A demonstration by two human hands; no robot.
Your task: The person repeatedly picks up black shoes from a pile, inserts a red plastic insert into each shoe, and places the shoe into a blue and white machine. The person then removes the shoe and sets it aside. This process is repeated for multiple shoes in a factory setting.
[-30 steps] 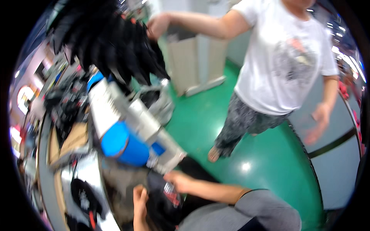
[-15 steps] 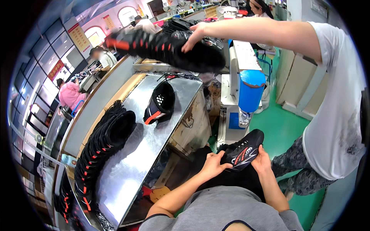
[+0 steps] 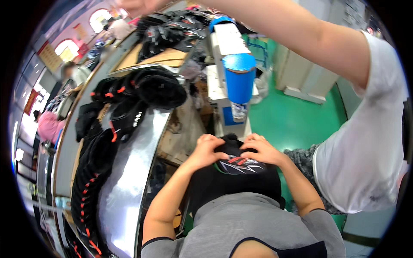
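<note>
Over my lap, a black shoe upper with red and silver-white line patterns is held between my two hands. My left hand curls its fingers over the upper's left side, thumb pointing inward. On the other side my right hand grips the upper edge with bent fingers. Part of the upper is hidden beneath the fingers. To the left, a nested row of black uppers with orange tabs lies along the metal-topped table. Another bundle of uppers rests across its far end, beside a single upper.
A machine with a blue cylindrical head stands just ahead of my hands. At right, a co-worker in a white shirt stretches an arm across the top. More black uppers are piled beyond the table.
The co-worker's bundle of uppers has come down onto the table's far end, and that hand is off it. My hands have shifted and turned the upper. The whole view has swung.
</note>
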